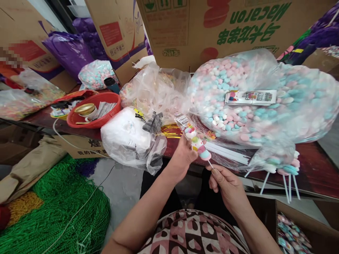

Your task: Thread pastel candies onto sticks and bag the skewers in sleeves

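Observation:
In front of my body I hold a marshmallow skewer [204, 154] with a clear printed wrapper [182, 120] over its upper end. My left hand [184, 153] is closed around the side of the wrapped candies. The thumb and fingers of my right hand [224, 180] pinch the white stick at the lower end. White paper sticks [229, 152] lie in clear plastic just beyond my right hand. Yellow twist ties [171, 132] are on the table past my left hand. More skewers [290, 169] rest at the table's front edge on the right, their sticks pointing down.
Big clear bags of pastel candies [238, 123] fill the right, with a stack of printed wrappers [254, 97] on top. Leftward are a white plastic bag [127, 130] and a red basket [111, 115]. Cartons [182, 42] stand behind. A box of candies [292, 234] sits low right.

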`<state>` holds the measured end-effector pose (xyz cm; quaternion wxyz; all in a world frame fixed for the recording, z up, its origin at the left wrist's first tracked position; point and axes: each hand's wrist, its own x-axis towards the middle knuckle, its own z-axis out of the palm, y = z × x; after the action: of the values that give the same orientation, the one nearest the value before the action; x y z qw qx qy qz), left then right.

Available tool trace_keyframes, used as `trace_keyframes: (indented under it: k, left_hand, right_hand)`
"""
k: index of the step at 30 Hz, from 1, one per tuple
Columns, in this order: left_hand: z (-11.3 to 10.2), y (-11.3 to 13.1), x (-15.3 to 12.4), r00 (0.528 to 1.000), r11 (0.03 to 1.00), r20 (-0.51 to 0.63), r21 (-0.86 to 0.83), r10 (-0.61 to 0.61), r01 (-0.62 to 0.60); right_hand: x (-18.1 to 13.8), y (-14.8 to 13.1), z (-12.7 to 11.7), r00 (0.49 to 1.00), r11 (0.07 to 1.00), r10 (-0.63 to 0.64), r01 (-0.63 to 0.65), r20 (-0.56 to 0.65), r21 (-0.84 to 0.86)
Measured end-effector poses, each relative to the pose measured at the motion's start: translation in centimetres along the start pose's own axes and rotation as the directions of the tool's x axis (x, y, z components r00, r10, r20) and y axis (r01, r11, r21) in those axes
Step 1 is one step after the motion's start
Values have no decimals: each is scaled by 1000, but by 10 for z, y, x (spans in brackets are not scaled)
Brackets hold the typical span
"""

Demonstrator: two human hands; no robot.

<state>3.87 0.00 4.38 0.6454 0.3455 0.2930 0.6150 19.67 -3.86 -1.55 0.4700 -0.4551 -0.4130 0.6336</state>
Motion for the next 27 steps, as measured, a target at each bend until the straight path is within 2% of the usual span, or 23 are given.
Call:
trace_keyframes:
  k: [5, 10, 15, 18, 20, 23, 27]
  left_hand:
    - [-5, 20, 11, 995, 998, -83, -24, 55, -57]
    - [1, 0, 9, 991, 996, -129, -74, 33, -43]
    - [4, -15, -5, 994, 994, -101, -104, -30, 20]
    - [-3, -4, -6, 999, 995, -53, -99, -4, -2]
    - [-9, 8, -3, 998, 998, -60, -68, 8, -12]
    - [-15, 19, 5, 986, 1000, -164, -4, 12, -13]
    - [-16, 15, 13, 947, 996, -321, -79, 7, -34]
  right_hand:
    - [-6, 6, -3, 996, 996, 50, -44, 70, -78]
    - [-11, 4, 5, 992, 992, 95, -88, 79, -95]
    - [-9, -1, 15, 995, 996, 74, -71, 65, -52]
    - [-12, -4, 15, 989, 995, 92, -97, 114, 37]
    - [-16, -6, 14, 973, 986, 137, -153, 185, 73]
    - [-18, -7, 11, 952, 975, 194, -214, 236, 62]
    - [-16, -4, 7, 990, 993, 103, -97, 99, -68]
